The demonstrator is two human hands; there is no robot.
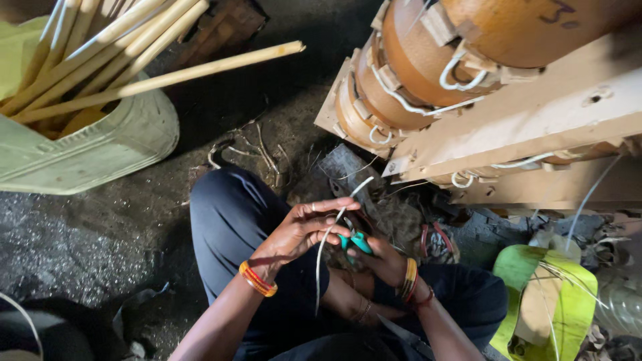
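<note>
1. Left hand [301, 230] pinches the pale strip [326, 251] – its long axis runs steeply, top toward the coils, tail at the lap.
2. Right hand [381, 257] grips teal snips [356, 242] just beside the strip, below the left fingers.

We have a single view, from a camera worn on our head, looking steeply down over our own lap from close above, so that our left hand [301, 227] and right hand [381, 257] meet near the middle of the frame and our forearms run in from the bottom edge. The view faces forward and down onto the dark floor [100, 234]: a pale green container [100, 150] of wooden sticks [134, 53] fills the upper left, and a wooden frame [521, 127] carrying round orange-brown coils [428, 60] lies farther off at the upper right. With only one camera, no part of the scene is shared with another view.
</note>
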